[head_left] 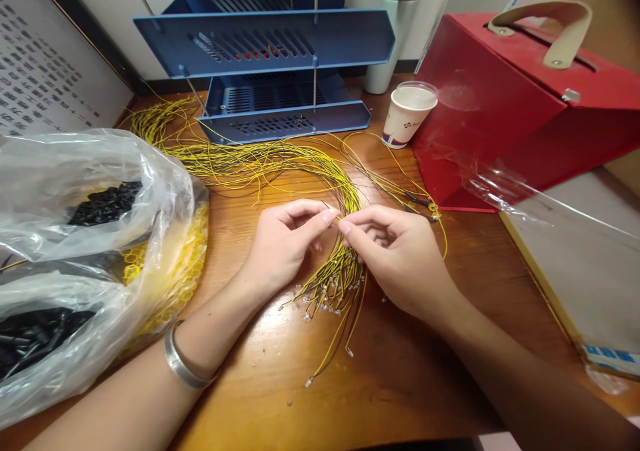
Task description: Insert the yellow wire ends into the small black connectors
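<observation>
A long bundle of thin yellow and black wires (280,156) curves across the wooden table and passes under my hands. Small clear tips (327,297) finish the wire ends nearest me. My left hand (295,231) pinches a thin wire between thumb and index finger above the bundle. Close beside it, my right hand (395,237) pinches a yellow wire the same way, the two thumb tips almost meeting. The other fingers of both hands are curled, and what lies inside them is hidden.
Clear plastic bags (165,171) with black pieces and yellow loops lie at left. Behind stands a blue tiered tray (270,44). A paper cup (407,117), a pale bottle (387,44) and a red box with a handle (520,97) stand at back right. A separate wire coil (433,207) lies beside the box.
</observation>
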A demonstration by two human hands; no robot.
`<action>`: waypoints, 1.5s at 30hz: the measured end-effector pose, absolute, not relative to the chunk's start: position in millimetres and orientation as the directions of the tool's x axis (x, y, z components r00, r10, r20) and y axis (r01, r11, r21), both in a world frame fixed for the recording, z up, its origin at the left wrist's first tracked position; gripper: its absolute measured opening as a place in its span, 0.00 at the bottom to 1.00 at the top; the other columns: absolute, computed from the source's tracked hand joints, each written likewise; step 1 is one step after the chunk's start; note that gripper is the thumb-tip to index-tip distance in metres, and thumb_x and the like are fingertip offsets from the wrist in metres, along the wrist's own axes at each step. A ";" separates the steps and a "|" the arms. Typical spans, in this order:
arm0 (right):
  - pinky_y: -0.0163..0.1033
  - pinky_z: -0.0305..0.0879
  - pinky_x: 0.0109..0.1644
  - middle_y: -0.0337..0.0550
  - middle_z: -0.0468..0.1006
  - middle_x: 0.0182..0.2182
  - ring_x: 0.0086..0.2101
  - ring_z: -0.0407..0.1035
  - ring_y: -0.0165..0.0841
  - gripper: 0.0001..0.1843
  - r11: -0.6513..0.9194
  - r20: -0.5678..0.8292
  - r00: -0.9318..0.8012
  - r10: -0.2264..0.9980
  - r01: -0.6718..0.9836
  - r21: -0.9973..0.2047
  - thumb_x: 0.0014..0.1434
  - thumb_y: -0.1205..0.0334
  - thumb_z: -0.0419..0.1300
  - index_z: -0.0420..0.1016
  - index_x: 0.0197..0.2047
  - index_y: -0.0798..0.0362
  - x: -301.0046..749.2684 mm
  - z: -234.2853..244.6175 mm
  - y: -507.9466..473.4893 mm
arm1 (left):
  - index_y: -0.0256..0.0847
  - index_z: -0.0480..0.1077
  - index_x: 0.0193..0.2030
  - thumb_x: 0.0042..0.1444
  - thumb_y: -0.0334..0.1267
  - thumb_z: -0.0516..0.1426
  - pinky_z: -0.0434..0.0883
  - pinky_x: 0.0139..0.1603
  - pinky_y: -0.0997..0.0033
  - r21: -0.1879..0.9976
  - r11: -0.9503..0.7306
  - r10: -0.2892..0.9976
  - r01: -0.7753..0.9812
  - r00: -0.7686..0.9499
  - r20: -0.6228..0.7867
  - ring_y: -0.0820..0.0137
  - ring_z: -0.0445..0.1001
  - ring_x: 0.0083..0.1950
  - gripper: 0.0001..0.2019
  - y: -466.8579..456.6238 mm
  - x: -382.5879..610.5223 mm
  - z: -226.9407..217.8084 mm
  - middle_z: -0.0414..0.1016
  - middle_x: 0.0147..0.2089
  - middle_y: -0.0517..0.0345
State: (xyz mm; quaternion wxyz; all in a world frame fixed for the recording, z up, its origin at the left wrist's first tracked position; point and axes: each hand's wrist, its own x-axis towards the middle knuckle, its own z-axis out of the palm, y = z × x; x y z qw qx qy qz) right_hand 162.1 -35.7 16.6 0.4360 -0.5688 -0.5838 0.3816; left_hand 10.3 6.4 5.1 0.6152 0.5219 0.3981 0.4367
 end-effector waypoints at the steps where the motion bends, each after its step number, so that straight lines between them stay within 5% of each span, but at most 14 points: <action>1: 0.32 0.59 0.25 0.38 0.76 0.25 0.22 0.64 0.25 0.07 0.073 0.087 0.025 0.996 0.340 -0.938 0.59 0.61 0.60 0.78 0.32 0.54 162.2 15.7 -35.8 | 0.36 0.76 0.27 0.51 0.37 0.66 0.64 0.26 0.77 0.989 0.077 0.953 -0.126 0.300 -0.036 0.78 0.64 0.23 0.08 6.2 10.5 5.0 0.69 0.20 0.63; 7: 0.31 0.59 0.24 0.37 0.76 0.23 0.21 0.64 0.24 0.08 0.058 0.073 0.040 0.997 0.297 -0.953 0.59 0.60 0.62 0.78 0.31 0.54 161.7 18.3 -35.7 | 0.36 0.78 0.29 0.50 0.39 0.67 0.65 0.27 0.78 0.993 0.077 0.968 -0.090 0.246 -0.053 0.78 0.64 0.24 0.08 4.4 12.3 6.8 0.71 0.21 0.63; 15: 0.30 0.58 0.23 0.35 0.74 0.22 0.19 0.63 0.22 0.06 -0.178 -0.179 0.006 0.984 -0.063 -0.982 0.54 0.61 0.63 0.76 0.29 0.55 167.0 22.9 -30.1 | 0.40 0.80 0.37 0.57 0.41 0.62 0.65 0.26 0.79 0.980 0.094 0.954 -0.173 0.298 -0.039 0.80 0.66 0.23 0.08 4.4 10.0 0.8 0.77 0.31 0.60; 19: 0.31 0.53 0.22 0.35 0.73 0.21 0.18 0.62 0.22 0.06 -0.262 -0.256 -0.058 0.965 -0.148 -0.954 0.53 0.61 0.62 0.74 0.28 0.55 170.1 20.7 -27.7 | 0.39 0.80 0.36 0.55 0.39 0.64 0.66 0.26 0.79 0.984 0.070 0.957 -0.165 0.289 -0.020 0.80 0.66 0.23 0.06 4.3 10.3 1.6 0.76 0.28 0.62; 25: 0.31 0.53 0.22 0.34 0.71 0.20 0.18 0.61 0.22 0.08 -0.276 -0.268 -0.079 0.960 -0.128 -0.953 0.53 0.60 0.62 0.73 0.28 0.55 168.9 21.1 -27.4 | 0.39 0.80 0.37 0.56 0.37 0.63 0.66 0.28 0.80 0.982 0.041 0.943 -0.183 0.333 0.023 0.80 0.66 0.23 0.05 3.0 11.5 3.2 0.71 0.21 0.65; 32: 0.30 0.58 0.24 0.33 0.70 0.20 0.19 0.62 0.21 0.10 -0.181 -0.181 -0.020 0.983 0.008 -0.983 0.55 0.59 0.64 0.74 0.28 0.56 165.9 22.5 -29.5 | 0.37 0.78 0.34 0.56 0.39 0.63 0.65 0.25 0.81 0.990 0.023 0.949 -0.140 0.313 0.022 0.80 0.65 0.22 0.07 3.2 10.9 5.0 0.69 0.21 0.65; 45: 0.29 0.59 0.23 0.34 0.73 0.20 0.18 0.62 0.21 0.08 -0.202 -0.202 0.010 0.979 -0.015 -0.979 0.51 0.61 0.66 0.75 0.31 0.57 165.7 22.7 -29.1 | 0.37 0.76 0.31 0.54 0.39 0.64 0.62 0.25 0.78 0.998 -0.063 0.972 -0.005 0.227 0.062 0.79 0.64 0.22 0.07 3.1 13.8 6.2 0.71 0.23 0.64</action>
